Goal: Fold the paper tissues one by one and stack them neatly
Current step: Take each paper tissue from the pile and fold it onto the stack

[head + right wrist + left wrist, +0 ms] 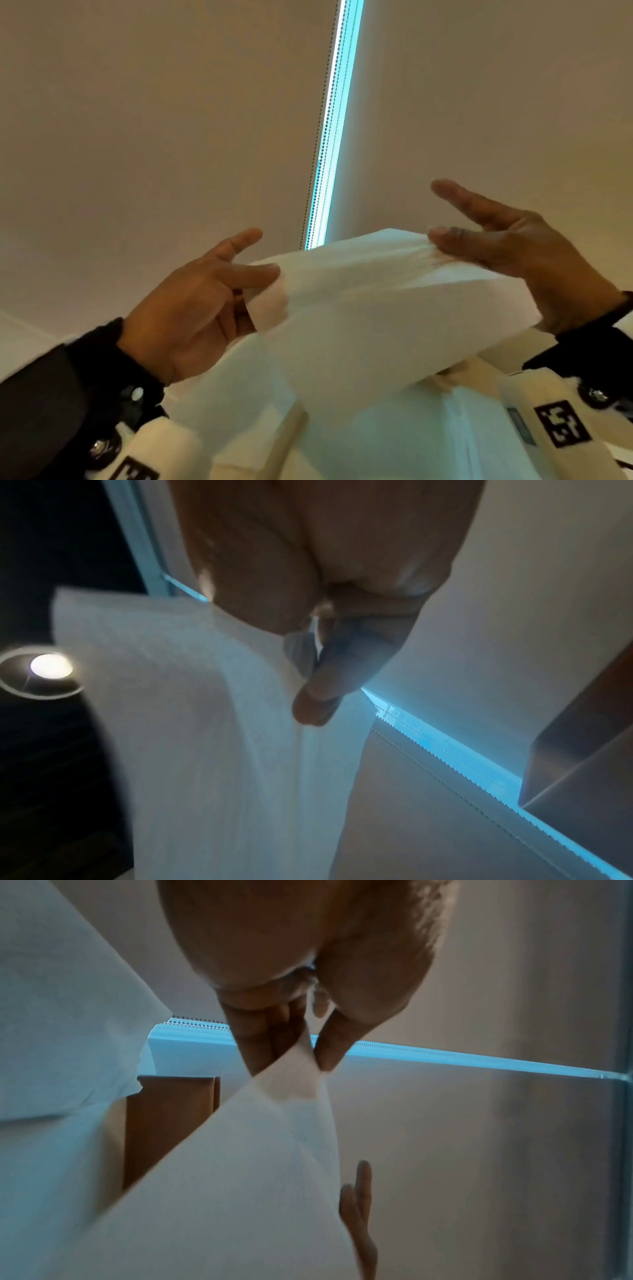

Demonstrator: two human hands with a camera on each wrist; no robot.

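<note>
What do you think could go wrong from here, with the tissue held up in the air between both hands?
1. The tissue is pulled taut between the left hand and right hand, with wrinkles at the right pinch; thin paper may tear there.
2. Each grip is a small fingertip pinch at one end, so a corner could slip and the sheet droop.
3. It hangs in mid-air with no surface visible under it, so any fold made here may come out uneven.

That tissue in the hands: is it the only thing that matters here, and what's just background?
Part of the job:
tissue
left hand, pinching one corner
right hand, pinching the other corner

Just there:
blind
bead chain
ceiling lamp
</note>
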